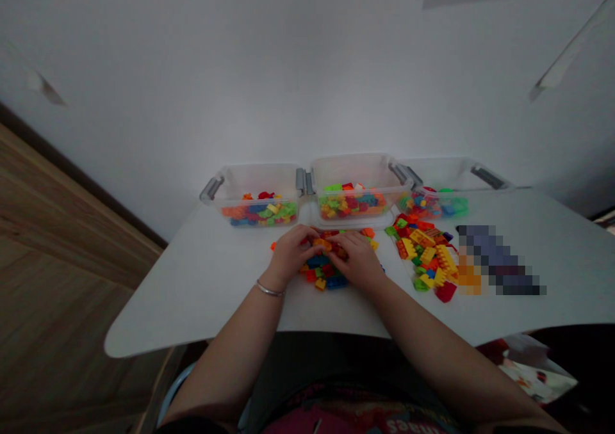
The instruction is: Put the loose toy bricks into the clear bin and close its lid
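Observation:
Over a pile of colourful toy bricks (pixel 314 274), my left hand (pixel 289 255) and my right hand (pixel 360 259) meet at the fingertips. An orange toy brick (pixel 321 244) is pinched by the fingers of my left hand. The fingers of my right hand are closed close beside it, around a darker orange piece that is partly hidden. Whether the two pieces are joined I cannot tell. Blue, red, orange and yellow bricks lie under and in front of both hands.
Three clear bins stand along the wall: a left bin (pixel 259 181), a middle bin (pixel 358 168) and a right bin (pixel 449 168), each with bricks inside. A second brick pile (pixel 427 255) lies to the right, beside a pixelated dark object (pixel 500 261). The white table (pixel 192 306) has a rounded left corner.

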`<state>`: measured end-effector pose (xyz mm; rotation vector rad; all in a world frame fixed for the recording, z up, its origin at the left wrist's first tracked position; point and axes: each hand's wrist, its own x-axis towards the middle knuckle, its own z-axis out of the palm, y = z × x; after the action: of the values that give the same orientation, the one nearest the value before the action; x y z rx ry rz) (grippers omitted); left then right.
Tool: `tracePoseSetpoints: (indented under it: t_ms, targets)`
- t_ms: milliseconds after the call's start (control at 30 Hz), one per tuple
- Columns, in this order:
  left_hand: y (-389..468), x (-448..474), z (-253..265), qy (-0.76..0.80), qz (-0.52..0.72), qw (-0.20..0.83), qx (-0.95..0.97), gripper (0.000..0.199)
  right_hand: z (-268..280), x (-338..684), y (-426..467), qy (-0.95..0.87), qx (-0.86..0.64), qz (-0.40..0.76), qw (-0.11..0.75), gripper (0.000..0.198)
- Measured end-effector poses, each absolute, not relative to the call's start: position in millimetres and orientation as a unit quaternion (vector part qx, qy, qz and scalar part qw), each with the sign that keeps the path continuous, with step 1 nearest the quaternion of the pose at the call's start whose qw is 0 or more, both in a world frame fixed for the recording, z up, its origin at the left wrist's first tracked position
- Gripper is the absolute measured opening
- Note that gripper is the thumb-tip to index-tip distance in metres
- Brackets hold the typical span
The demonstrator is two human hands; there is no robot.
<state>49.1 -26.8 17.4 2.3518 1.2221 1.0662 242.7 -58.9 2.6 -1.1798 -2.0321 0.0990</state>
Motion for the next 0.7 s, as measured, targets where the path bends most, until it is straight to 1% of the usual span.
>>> tracePoseSetpoints:
  t_ms: [100,233,400,500,600,700]
  targets:
    - [-27,50,18,0.41,0.355,0.147,0.827,0.018,2,243,-58,-0.791,-0.471,0.042,0.387,0.02]
    - [-27,49,21,0.4,0.36,0.134,0.832,0.019,3,242,-59,-0.768,-0.501,0.055,0.395,0.019]
    - [-21,45,17,0.473,0.35,0.054,0.807,0.02,4,241,-59,-0.733,-0.527,0.073,0.425,0.017]
    - [-15,41,8,0.526,0.319,0.032,0.788,0.02,6,242,-59,-0.719,-0.526,0.088,0.446,0.017]
    - [-11,40,0,0.553,0.293,0.023,0.779,0.021,11,247,-58,-0.683,-0.528,0.099,0.495,0.018]
    - [-12,39,-1,0.558,0.28,0.019,0.781,0.022,22,259,-51,-0.612,-0.527,0.107,0.58,0.022]
